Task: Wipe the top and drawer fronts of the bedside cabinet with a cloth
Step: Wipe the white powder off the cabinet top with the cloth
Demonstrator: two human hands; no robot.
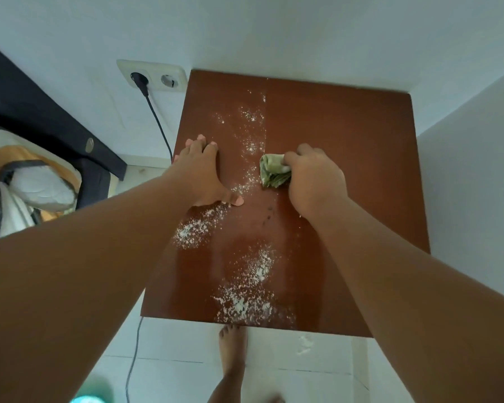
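Cloth: your right hand [314, 181] is bunched tight around the green cloth [274, 171], pressed down on the cabinet top [346, 146] about mid-way back, just right of the powder trail.
Left hand: your left hand [202, 173] is flat on the top with fingers spread, holding nothing, looks like you're just bracing.
Mess: white powder [245, 303] runs in a loose strip down the middle, from near the wall to the front edge, heaviest clumps at the front and just below your left thumb. A few dark specks [269, 215] sit near your right wrist.
Done so far: honestly not much. The right half looks clean, but I can't tell if it got wiped or was never dusty.
Left to do: basically the whole powder strip, plus some that landed on the floor [304, 346] in front.
Drawer fronts: out of sight from up here, so can't tell; I'd guess those come after the top.
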